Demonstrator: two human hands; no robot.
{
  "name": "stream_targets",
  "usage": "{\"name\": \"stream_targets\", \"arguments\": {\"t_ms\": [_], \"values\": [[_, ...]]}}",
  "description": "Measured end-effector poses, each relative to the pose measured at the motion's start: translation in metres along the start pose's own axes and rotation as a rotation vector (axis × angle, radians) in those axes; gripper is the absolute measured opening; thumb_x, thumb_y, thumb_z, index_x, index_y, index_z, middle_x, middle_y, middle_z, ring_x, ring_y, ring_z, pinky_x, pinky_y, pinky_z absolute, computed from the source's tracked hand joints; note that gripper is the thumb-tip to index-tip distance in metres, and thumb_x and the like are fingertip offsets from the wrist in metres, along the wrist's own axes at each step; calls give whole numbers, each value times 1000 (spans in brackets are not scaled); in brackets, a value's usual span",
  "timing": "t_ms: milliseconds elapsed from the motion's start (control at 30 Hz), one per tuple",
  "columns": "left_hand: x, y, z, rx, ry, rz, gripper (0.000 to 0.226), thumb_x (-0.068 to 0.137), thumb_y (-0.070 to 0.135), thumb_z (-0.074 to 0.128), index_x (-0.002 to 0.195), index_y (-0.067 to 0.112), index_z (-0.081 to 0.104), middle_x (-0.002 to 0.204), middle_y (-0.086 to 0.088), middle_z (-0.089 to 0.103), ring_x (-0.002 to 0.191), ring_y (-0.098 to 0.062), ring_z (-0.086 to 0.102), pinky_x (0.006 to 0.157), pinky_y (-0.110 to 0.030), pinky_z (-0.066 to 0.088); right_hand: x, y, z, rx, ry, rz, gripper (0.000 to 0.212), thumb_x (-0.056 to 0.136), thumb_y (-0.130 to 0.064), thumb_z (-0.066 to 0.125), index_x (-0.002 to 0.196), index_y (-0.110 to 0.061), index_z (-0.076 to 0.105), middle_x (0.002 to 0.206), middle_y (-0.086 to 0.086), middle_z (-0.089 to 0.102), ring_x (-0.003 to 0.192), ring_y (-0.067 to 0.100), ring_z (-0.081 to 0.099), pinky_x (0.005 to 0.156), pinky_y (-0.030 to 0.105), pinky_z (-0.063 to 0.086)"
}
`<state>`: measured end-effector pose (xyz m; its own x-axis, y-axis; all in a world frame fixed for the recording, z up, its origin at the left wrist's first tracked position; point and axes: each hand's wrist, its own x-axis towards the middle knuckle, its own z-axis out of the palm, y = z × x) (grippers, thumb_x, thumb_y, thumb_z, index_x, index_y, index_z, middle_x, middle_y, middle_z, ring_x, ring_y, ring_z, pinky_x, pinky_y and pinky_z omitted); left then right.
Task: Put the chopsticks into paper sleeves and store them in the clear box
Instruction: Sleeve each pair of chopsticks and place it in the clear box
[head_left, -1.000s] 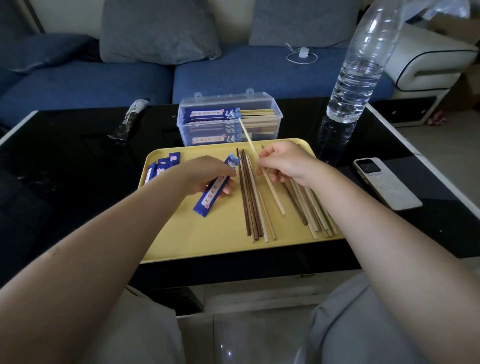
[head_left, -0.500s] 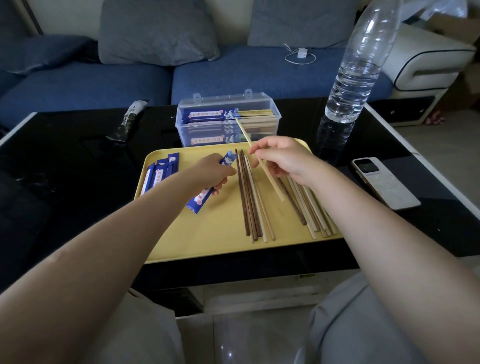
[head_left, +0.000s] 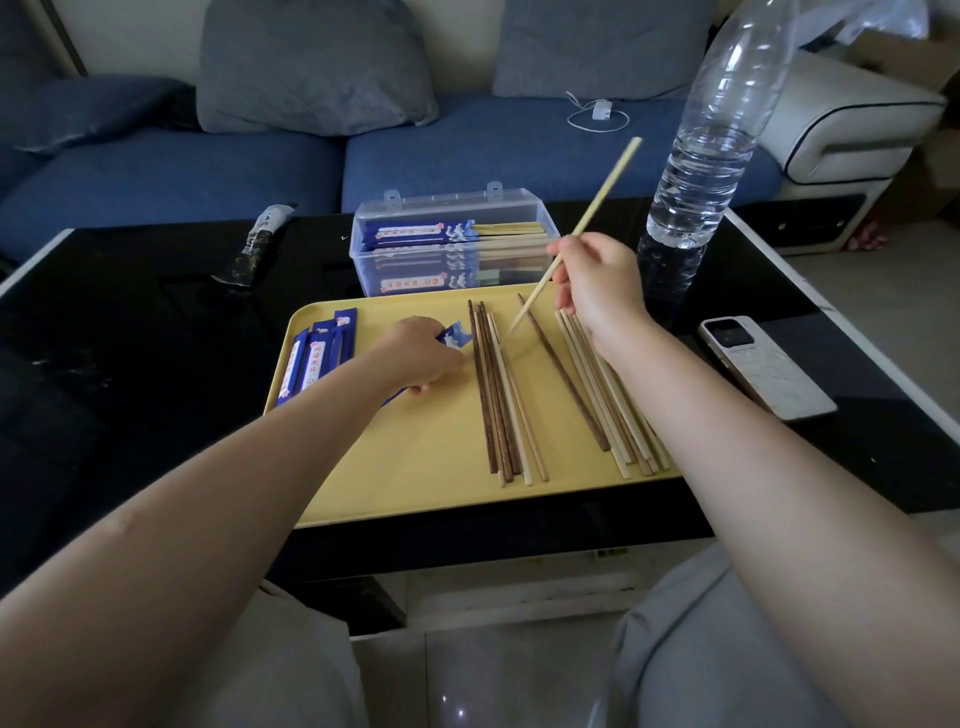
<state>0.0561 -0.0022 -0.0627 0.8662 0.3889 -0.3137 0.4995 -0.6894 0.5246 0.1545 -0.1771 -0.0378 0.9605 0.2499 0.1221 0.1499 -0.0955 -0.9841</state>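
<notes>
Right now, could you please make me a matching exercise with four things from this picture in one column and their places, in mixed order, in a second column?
Things:
1. light chopstick
2. blue paper sleeve
3. phone
4. clear box

Places:
A. on the black table, right of the yellow tray
B. lifted in the right hand, tilted
C. behind the tray, holding sleeved chopsticks
D. on the tray, under the left hand

Pairs: 1-B, 2-D, 3-A, 4-C
</notes>
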Motion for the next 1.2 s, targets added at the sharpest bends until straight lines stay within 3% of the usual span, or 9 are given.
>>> {"name": "stream_targets", "arguments": {"t_ms": [167, 300, 600, 767, 833, 900, 967, 1067, 1200], "values": [[-2, -1, 1, -24, -41, 66, 15, 91, 27, 64, 98, 14, 63, 84, -8, 69, 65, -16, 62, 60, -26, 53, 3, 3, 0, 42, 64, 103, 23, 105, -17, 42, 99, -11, 63, 70, 1, 56, 48, 11, 51, 44, 19, 40], [-5, 4, 1, -104, -72, 132, 14, 90, 20, 66, 96, 7, 64, 70, -3, 67, 54, -12, 60, 50, -20, 51, 1, 8, 3, 36, -12, 187, 24, 107, -22, 43, 104, -12, 65, 79, 5, 62, 53, 11, 56, 46, 19, 42], [-4, 3, -2, -69, -43, 125, 15, 89, 22, 67, 94, 8, 63, 68, -4, 65, 53, -13, 59, 53, -21, 49, 8, 11, -5, 116, -24, 267, 26, 108, -23, 43, 103, -12, 66, 80, 5, 63, 58, 12, 56, 53, 24, 41], [-9, 10, -2, -141, -54, 188, 19, 91, 27, 66, 84, 10, 59, 60, -1, 64, 51, -15, 56, 63, -25, 51, -7, 12, 9, 44, -286, 293, 24, 104, -25, 54, 109, -12, 73, 89, 4, 68, 73, 15, 62, 61, 26, 48], [-12, 14, -1, -208, -83, 185, 22, 93, 29, 64, 85, 9, 57, 61, -4, 63, 50, -17, 56, 61, -25, 51, -13, 10, 13, -79, -470, 343, 25, 100, -33, 61, 114, -14, 72, 98, 5, 68, 84, 19, 64, 70, 32, 54], [-13, 17, 0, -267, -135, 140, 24, 94, 31, 61, 90, 8, 57, 65, -8, 62, 50, -20, 57, 58, -26, 53, -14, 10, 16, -137, -542, 412, 35, 97, -45, 62, 114, -15, 70, 101, 8, 68, 88, 22, 65, 76, 37, 56], [-15, 19, 0, -293, -175, 89, 22, 95, 30, 57, 91, 8, 56, 67, -8, 60, 50, -20, 56, 54, -27, 53, -12, 9, 17, -121, -436, 410, 39, 98, -49, 59, 107, -14, 73, 98, 7, 67, 84, 21, 65, 75, 35, 57], [-17, 20, -1, -364, -198, 29, 15, 95, 22, 54, 92, 7, 57, 66, -9, 56, 50, -19, 51, 51, -28, 49, -6, 14, 16, -3, -201, 375, 32, 102, -37, 57, 105, -9, 71, 83, 5, 63, 69, 16, 59, 62, 27, 53], [-18, 21, -4, -436, -249, -10, 16, 96, 19, 46, 88, 7, 55, 64, -6, 53, 48, -16, 48, 47, -26, 42, -5, 19, 15, 43, -203, 357, 23, 104, -25, 55, 100, -8, 70, 78, 6, 65, 61, 15, 56, 56, 25, 50]]}}
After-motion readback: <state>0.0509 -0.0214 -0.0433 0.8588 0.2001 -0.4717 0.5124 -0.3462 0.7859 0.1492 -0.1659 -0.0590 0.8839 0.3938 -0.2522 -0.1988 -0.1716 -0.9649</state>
